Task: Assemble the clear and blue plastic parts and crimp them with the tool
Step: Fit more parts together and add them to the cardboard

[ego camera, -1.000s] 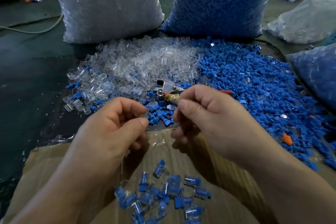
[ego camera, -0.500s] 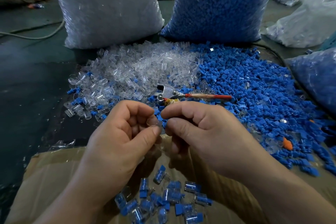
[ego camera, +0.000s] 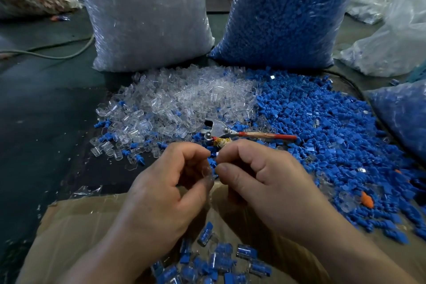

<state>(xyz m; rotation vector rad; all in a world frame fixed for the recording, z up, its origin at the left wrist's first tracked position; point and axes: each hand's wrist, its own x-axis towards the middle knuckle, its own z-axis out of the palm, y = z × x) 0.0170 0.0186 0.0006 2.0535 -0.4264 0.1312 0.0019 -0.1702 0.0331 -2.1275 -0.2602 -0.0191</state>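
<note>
My left hand [ego camera: 166,189] pinches a small clear plastic part [ego camera: 208,172] between thumb and fingers. My right hand [ego camera: 260,182] faces it fingertip to fingertip and pinches a small blue part [ego camera: 213,163], mostly hidden by the fingers. The two parts meet between the hands. The crimping tool [ego camera: 230,134], metal-headed with red handles, lies just beyond the hands on the pile edge. A heap of clear parts [ego camera: 184,101] lies behind on the left, a heap of blue parts [ego camera: 322,122] on the right.
Several assembled clear-and-blue pieces [ego camera: 216,260] lie on brown cardboard [ego camera: 76,226] below my hands. A big bag of clear parts [ego camera: 143,14] and one of blue parts [ego camera: 288,14] stand at the back. More plastic bags [ego camera: 391,37] crowd the right. A cable [ego camera: 57,53] runs left.
Both hands have come closer together, bringing the clear part and the blue part to each other. The camera has tilted so the tool and bags sit lower in view.
</note>
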